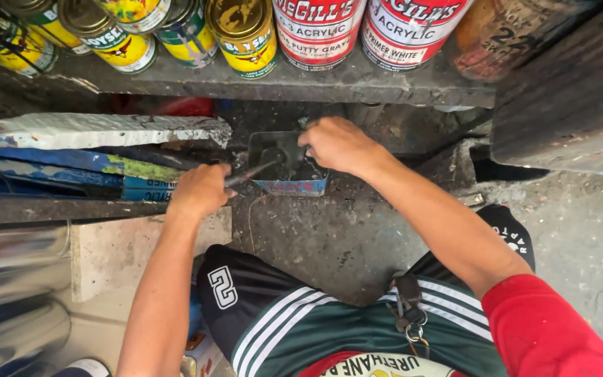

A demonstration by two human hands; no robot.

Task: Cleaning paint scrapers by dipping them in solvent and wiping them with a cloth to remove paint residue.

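I see glossy metal paint cans (246,31) on a rough, grimy shelf (301,84), a dull dark metal tray (273,150), and rough concrete floor (329,237).

Dark-coated metal tray (273,150), thin rod (251,172) apparently inside.

Soft, even daylight fills the scene, dimmest under the shelf (280,84), where deep shadow hides detail. Left of the shelf, metal sheets (8,272) show glare. Edges bend slightly; focus is sharp.
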